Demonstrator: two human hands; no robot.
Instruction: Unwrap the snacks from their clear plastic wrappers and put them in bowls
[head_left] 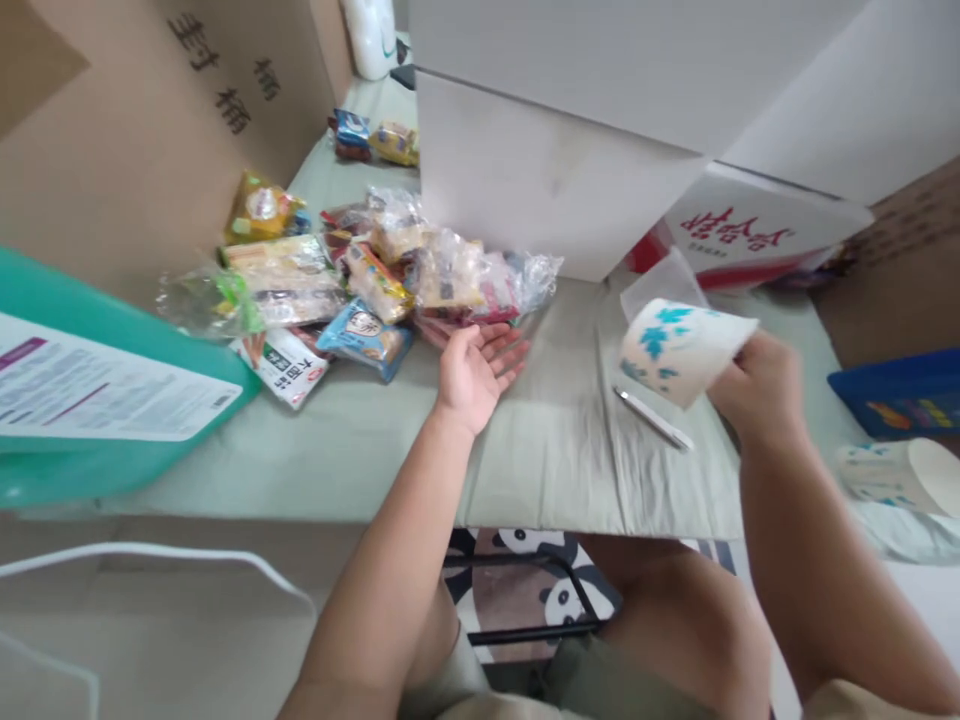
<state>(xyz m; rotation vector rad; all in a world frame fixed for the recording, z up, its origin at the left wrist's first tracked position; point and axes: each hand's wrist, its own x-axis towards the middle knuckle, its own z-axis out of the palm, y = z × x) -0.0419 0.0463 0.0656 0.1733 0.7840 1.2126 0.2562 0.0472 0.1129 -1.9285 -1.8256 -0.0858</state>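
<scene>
A white paper cup [679,345] with a blue-green leaf pattern is tilted on its side above the cloth, and my right hand [761,385] is closed round its right end. My left hand [480,375] lies palm up with its fingers spread, holding nothing. It is at the front edge of a pile of wrapped snacks [450,275]; I cannot tell if the fingertips touch the wrappers. A blue snack packet [366,335] and a white packet [285,368] lie left of this hand. Below the cup is a silver-white pen [652,418], and a translucent whitish piece [666,283] shows behind it.
A second leaf-patterned paper cup [877,475] lies on its side at the far right, near a blue box [900,395]. White panels [547,170] and a red-and-white carton [742,230] stand behind. At left are a green container [112,390] and a large cardboard box [150,130].
</scene>
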